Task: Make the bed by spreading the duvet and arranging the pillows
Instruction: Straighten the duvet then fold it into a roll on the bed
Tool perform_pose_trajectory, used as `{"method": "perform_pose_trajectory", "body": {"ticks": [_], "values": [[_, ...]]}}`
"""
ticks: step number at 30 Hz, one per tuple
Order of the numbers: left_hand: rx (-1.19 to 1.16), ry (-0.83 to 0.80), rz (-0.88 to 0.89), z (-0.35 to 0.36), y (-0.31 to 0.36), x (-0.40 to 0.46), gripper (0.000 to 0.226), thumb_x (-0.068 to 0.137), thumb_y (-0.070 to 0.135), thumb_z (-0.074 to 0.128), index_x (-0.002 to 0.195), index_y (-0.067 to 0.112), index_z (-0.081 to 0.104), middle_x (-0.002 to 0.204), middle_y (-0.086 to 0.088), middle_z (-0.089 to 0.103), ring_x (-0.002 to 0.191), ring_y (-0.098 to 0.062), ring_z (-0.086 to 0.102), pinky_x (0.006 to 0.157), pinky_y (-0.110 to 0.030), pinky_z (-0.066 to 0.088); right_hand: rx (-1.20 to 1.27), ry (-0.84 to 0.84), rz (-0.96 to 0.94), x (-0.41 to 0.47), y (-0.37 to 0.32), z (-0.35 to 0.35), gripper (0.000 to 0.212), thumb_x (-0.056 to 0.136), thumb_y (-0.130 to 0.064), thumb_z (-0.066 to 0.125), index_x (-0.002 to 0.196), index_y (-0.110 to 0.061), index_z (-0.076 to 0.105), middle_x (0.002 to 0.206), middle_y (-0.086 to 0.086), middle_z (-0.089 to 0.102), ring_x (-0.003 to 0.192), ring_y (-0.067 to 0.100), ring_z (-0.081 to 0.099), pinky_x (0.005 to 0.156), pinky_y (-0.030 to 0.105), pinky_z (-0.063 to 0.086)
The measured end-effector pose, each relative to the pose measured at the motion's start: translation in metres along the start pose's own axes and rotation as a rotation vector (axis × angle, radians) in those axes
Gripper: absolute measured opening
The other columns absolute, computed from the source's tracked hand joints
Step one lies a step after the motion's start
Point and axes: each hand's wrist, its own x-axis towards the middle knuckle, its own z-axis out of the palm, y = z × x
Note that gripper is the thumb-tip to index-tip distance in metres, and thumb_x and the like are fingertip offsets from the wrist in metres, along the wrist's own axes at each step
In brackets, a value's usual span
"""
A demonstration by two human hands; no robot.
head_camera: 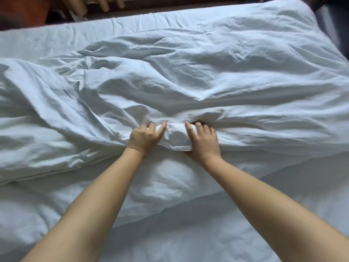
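A rumpled white duvet (188, 76) lies bunched across the bed, covering most of the mattress. My left hand (145, 137) and my right hand (204, 140) sit close together at the duvet's near edge, each with fingers curled into a bunched fold of the fabric between them. A white pillow (160, 184) lies just below the hands, between my forearms. Another white pillow or duvet part (22, 208) bulges at the near left.
The white bed sheet (188, 242) shows bare in the foreground and along the far edge. Beyond the bed lie a dark floor strip (151, 6), a reddish-brown piece of furniture (24, 10) at the top left, and tan cardboard tubes (105, 2).
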Motion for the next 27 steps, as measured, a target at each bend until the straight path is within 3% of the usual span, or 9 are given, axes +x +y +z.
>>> {"method": "perform_pose_trajectory", "body": {"ticks": [3,6,11,14,17,21,23,25,27], "values": [[0.017,0.153,-0.023,-0.027,-0.005,-0.012,0.027,0.079,0.003,0.042,0.101,0.018,0.046,0.054,-0.001,0.053,0.035,-0.018,0.047,0.034,-0.016,0.030,-0.059,0.171,-0.017,0.002,-0.008,-0.017,0.080,0.057,-0.022,0.073,0.131,-0.020,0.042,0.105,0.014,0.061,0.090,0.032,0.060,0.080,0.041,0.050],[-0.055,0.263,-0.015,-0.059,0.004,-0.032,0.024,0.096,0.000,0.028,0.097,0.015,0.047,0.062,-0.005,0.059,0.041,-0.021,0.053,0.031,-0.022,0.034,-0.086,0.337,-0.045,0.006,-0.011,-0.039,0.054,0.070,-0.007,0.060,0.121,-0.019,0.047,0.083,0.010,0.062,0.067,0.028,0.059,0.062,0.035,0.048],[-0.104,0.243,-0.027,-0.101,0.028,-0.065,0.024,0.101,0.005,0.026,0.098,0.014,0.048,0.072,-0.007,0.067,0.048,-0.022,0.060,0.031,-0.024,0.039,-0.118,0.403,-0.178,-0.022,-0.009,-0.078,0.029,0.074,-0.013,0.059,0.098,-0.019,0.045,0.055,0.002,0.050,0.042,0.021,0.051,0.039,0.023,0.033],[-0.093,0.238,0.010,-0.135,0.031,-0.078,0.015,0.088,0.005,0.039,0.098,0.013,0.046,0.074,-0.008,0.068,0.052,-0.023,0.063,0.032,-0.023,0.041,-0.148,0.478,-0.235,-0.045,-0.010,-0.112,0.021,0.075,-0.015,0.059,0.090,-0.020,0.046,0.051,0.000,0.048,0.040,0.018,0.051,0.036,0.021,0.031],[-0.057,0.262,0.016,-0.185,0.023,-0.077,0.017,0.082,0.007,0.039,0.097,0.011,0.046,0.072,-0.008,0.067,0.055,-0.024,0.064,0.034,-0.023,0.041,-0.164,0.548,-0.256,-0.054,-0.011,-0.167,0.016,0.070,-0.013,0.068,0.080,-0.021,0.059,0.052,0.000,0.049,0.040,0.019,0.051,0.035,0.021,0.030],[0.020,0.329,-0.015,-0.230,0.034,-0.089,0.012,0.089,0.005,0.035,0.094,0.010,0.045,0.066,-0.007,0.062,0.053,-0.023,0.061,0.036,-0.025,0.041,-0.053,0.581,-0.199,-0.093,-0.016,-0.194,0.002,0.083,-0.017,0.054,0.084,-0.019,0.055,0.057,0.002,0.051,0.042,0.021,0.052,0.035,0.024,0.032],[-0.054,0.139,-0.013,-0.228,0.059,-0.118,0.019,0.084,-0.001,0.047,0.101,0.009,0.045,0.075,-0.010,0.062,0.063,-0.028,0.062,0.046,-0.028,0.047,-0.008,0.428,-0.192,-0.132,-0.021,-0.180,0.011,0.085,-0.014,0.049,0.095,-0.017,0.047,0.066,0.005,0.056,0.051,0.025,0.059,0.040,0.027,0.039],[-0.235,-0.422,-0.099,-0.224,0.086,-0.152,0.049,0.077,-0.005,0.057,0.122,0.009,0.041,0.109,-0.015,0.058,0.099,-0.032,0.059,0.073,-0.037,0.052,0.089,-0.133,-0.155,-0.167,-0.025,-0.164,0.034,0.086,-0.005,0.049,0.118,-0.016,0.044,0.100,0.011,0.061,0.086,0.031,0.065,0.064,0.034,0.049],[-0.279,-0.899,-0.196,-0.227,0.106,-0.179,0.056,0.083,0.000,0.053,0.135,0.016,0.037,0.132,-0.010,0.046,0.123,-0.030,0.046,0.095,-0.041,0.043,0.187,-0.721,-0.088,-0.195,-0.027,-0.150,0.060,0.084,-0.004,0.054,0.139,-0.019,0.035,0.133,0.009,0.047,0.120,0.030,0.051,0.089,0.035,0.045]]}}
